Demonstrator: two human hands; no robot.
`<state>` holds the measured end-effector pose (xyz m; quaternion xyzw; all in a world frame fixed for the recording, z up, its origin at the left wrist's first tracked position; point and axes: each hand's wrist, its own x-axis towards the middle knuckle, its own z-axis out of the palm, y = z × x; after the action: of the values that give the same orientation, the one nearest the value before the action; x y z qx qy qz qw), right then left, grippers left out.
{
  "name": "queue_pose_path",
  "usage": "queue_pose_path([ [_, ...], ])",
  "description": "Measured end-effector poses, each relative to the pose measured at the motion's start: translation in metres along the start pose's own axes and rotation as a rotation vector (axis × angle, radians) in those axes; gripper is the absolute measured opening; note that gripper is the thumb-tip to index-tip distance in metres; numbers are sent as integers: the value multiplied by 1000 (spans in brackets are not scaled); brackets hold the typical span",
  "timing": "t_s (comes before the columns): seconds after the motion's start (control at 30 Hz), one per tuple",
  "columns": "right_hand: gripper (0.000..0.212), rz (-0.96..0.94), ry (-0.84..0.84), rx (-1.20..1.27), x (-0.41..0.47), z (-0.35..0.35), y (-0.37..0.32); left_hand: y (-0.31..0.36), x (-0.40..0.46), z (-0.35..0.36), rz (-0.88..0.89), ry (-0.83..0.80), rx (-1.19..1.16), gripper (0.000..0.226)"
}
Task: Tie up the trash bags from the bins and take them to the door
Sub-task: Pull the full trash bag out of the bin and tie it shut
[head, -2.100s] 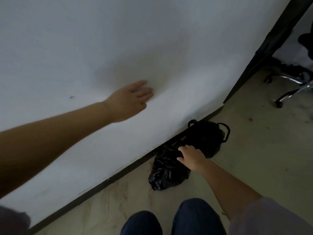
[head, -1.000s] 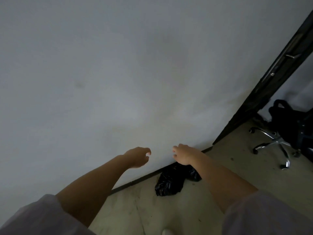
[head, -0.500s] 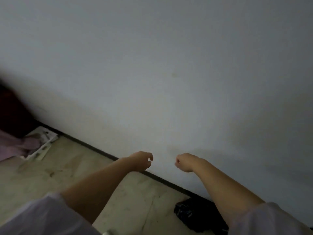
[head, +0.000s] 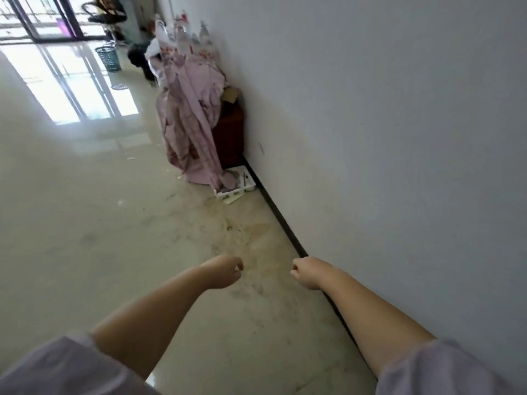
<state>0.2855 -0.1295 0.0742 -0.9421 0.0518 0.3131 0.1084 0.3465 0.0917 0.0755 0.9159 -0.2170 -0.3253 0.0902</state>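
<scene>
View: we have turned away from the black trash bag that lay against the wall a moment ago; it is out of sight now, and we look down a long room along the floor (head: 85, 229) instead.
Task meaning: we judge one bag is set down near the door and we are heading off for the next bin.
Far left: a teal basket (head: 109, 57), which may be a bin, stands well ahead on the shiny floor near the bright glass doors (head: 42, 18); we cannot tell whether it holds a bag.
Middle: a heap of pink cloth (head: 191, 118) drapes over a dark red box (head: 229, 135) against the wall (head: 385, 124), with a white tray (head: 235, 185) on the floor just beside it.
Left hand (head: 225, 270): fingers curled into a loose fist, thumb tip meeting the forefinger, holding nothing, touching nothing.
Right hand (head: 306, 272): likewise curled shut, empty, hovering above the dark skirting near the wall.
Gap: the two fists stay level and apart, as half a second ago.
</scene>
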Motion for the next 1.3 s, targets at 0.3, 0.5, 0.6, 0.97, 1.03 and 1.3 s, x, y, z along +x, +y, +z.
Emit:
queue_pose_path([
  [0.3,37,-232,35,-158,65,-5,-186,-168,-53,-30,-211,140,-94,34],
  [0.5,43,-331,58,-221,94,9,-268,-231,-69,-21,-323,219,-128,41],
  [0.6,46,-388,44,-301,117,11,-300,-254,-68,-18,-369,249,-165,44],
  [0.97,51,-492,-121,-405,271,-44,-396,-362,21,-82,-473,161,-317,45],
  [1.03,51,-518,-146,-449,304,-67,-410,-381,42,-107,-495,168,-357,45],
  [1.3,49,-618,-195,-563,431,-151,-508,-479,96,-196,-612,230,-485,45],
])
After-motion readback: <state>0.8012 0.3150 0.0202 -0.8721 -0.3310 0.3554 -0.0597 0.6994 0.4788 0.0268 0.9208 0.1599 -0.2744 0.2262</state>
